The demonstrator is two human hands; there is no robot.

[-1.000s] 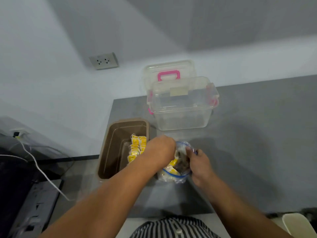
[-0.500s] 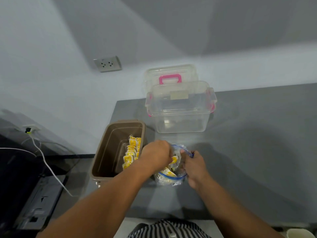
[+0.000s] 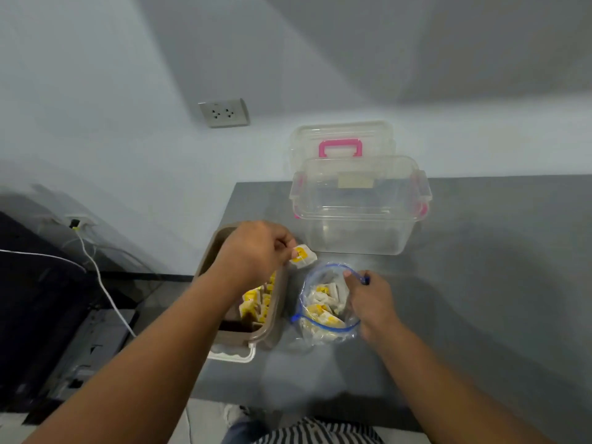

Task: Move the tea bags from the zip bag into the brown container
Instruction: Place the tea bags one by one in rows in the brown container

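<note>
While the left hand (image 3: 256, 251) is pinching one tea bag (image 3: 303, 256) by its left edge, in the air between the brown container (image 3: 277, 312) and the zip bag (image 3: 320, 334), the right hand (image 3: 368, 302) is gripping the bag's blue rim, holding it open. To land well, I judge the tea bag is needing a turn upright to join the row (image 3: 256, 302) standing inside. Its long axis is lying roughly sideways, free end pointing right, yellow label facing up.
</note>
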